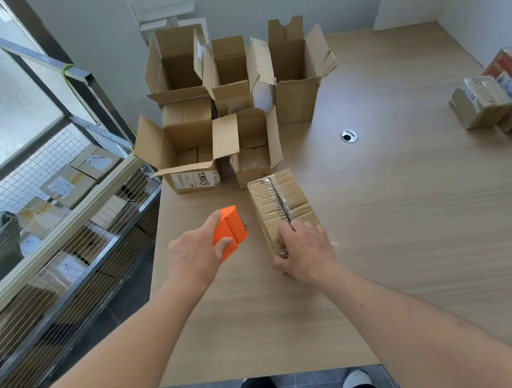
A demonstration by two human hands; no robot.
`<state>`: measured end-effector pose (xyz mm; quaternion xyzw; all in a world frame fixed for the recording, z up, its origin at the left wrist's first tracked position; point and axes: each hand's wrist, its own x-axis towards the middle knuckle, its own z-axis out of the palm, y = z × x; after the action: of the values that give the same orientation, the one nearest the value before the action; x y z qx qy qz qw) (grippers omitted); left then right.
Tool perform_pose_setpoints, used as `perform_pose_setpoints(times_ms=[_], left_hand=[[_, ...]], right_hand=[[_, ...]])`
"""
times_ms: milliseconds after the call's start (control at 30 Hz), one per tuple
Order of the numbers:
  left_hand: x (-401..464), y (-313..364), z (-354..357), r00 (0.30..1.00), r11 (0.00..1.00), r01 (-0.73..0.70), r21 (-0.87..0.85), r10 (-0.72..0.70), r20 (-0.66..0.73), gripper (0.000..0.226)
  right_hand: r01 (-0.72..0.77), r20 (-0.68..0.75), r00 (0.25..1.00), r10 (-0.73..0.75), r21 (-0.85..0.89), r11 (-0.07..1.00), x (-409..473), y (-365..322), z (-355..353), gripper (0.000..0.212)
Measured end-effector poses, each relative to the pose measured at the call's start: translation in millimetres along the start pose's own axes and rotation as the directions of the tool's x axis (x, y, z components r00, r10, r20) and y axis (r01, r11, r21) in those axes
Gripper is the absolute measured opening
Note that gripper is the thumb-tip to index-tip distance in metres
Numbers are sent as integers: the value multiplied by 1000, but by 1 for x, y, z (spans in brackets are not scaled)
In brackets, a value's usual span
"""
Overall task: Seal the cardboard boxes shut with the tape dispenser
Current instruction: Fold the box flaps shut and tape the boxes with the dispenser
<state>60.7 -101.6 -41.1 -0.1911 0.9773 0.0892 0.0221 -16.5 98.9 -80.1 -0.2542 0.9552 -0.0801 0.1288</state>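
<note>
Beyond the table's left edge stands a wire-mesh cart holding labelled parcels, probably finished or waiting stock. Just inside that edge, the left hand grips the orange tape dispenser, fingers and thumb curled round its body, lifted slightly off the table and clear of the box, as if between passes. Just to its right, near the front-left part of the table, lies the closed cardboard box, a strip of clear tape running along its top seam. The right hand rests on the box's near end, fingers bent over the edge, seemingly pressing the tape end down and steadying the box. Behind, toward the back-left corner, a cluster of open boxes waits with flaps up, not yet sealed. Along the right edge sit taped parcels, likely set aside as done.
</note>
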Motion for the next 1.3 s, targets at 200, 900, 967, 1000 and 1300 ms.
perform_pose_setpoints(times_ms=[200, 900, 967, 1000, 1300], left_hand=[[0, -37, -3, 975, 937, -163, -308, 105, -198, 69], [21, -78, -1, 925, 801, -374, -467, 291, -243, 82], [26, -82, -3, 915, 800, -401, -447, 321, -247, 81], [28, -83, -4, 907, 794, -419, -440, 342, -247, 80], [41, -84, -16, 819, 729, -571, -378, 535, -206, 74]], right_hand=[[-136, 13, 990, 138, -114, 984, 8, 10, -12, 99], [-316, 64, 948, 311, 99, 944, 17, -33, 13, 86], [-255, 12, 967, 256, 130, 958, 22, -32, 13, 66], [-205, 6, 978, 207, 144, 968, 25, -29, 11, 62], [-56, 19, 998, 53, 325, 944, 36, -6, -19, 45]])
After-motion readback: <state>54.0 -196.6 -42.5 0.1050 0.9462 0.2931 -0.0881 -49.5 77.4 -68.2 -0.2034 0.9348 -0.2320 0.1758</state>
